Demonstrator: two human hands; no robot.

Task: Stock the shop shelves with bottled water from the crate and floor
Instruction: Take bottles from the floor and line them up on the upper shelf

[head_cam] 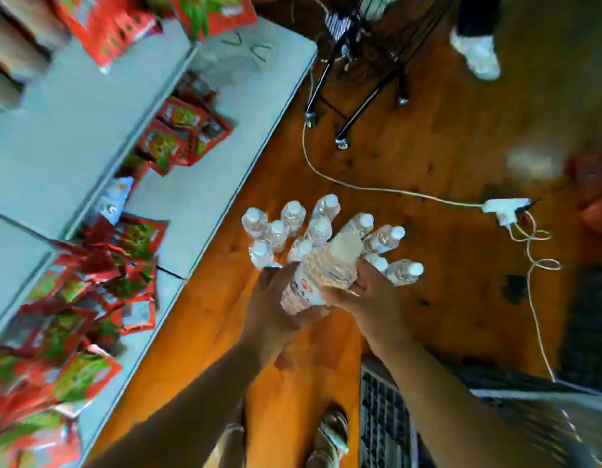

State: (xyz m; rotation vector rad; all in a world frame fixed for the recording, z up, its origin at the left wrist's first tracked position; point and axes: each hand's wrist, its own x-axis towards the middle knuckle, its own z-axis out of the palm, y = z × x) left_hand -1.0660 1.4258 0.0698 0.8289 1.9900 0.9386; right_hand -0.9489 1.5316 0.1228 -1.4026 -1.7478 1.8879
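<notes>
Wood floor (428, 157) | bottle (321, 271) — cap (347, 246) away (tilted) | left hand (276, 312), right hand (370, 298) gripping

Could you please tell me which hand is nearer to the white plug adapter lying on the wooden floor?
Right. The right hand grips the clear plastic water bottle on the side facing the white plug adapter; the left hand holds its opposite side, farther away.

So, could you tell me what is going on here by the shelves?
A person is stocking bottled water. The left hand and right hand together grip a bottle, held above a cluster of bottles standing on the wooden floor. The white shelves on the left carry red snack packets. A dark crate sits near the person's feet, and a power cord trails across the floor.
</notes>
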